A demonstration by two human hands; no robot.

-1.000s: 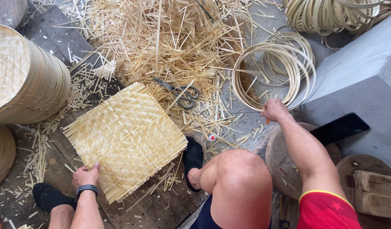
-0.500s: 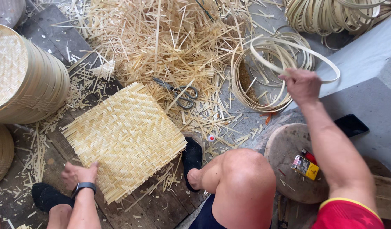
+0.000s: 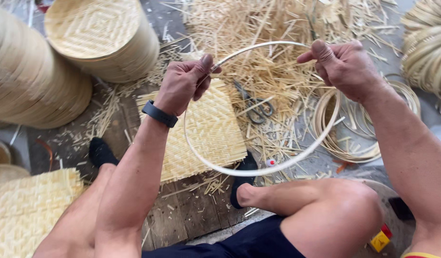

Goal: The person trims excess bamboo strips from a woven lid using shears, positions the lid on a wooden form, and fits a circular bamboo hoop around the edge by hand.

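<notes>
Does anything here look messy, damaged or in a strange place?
Yes. Loose pale bamboo splinters lie scattered over the wooden floor, and grey metal scissors lie half buried among them. The thin pale bamboo hoop in both hands looks intact.

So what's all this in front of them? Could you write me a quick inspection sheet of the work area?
Surface: worn wooden boards, littered with splinters.
Job's things: pale bamboo hoop held up in both hands; square woven mat lying flat below it.
Clutter: heap of bamboo offcuts; scissors lying on the offcuts.
Hands: left hand and right hand each grip the hoop's upper arc.
Cables: nothing seen.
Surroundings: stacked round woven trays; coil of spare hoops; another woven mat.
</notes>
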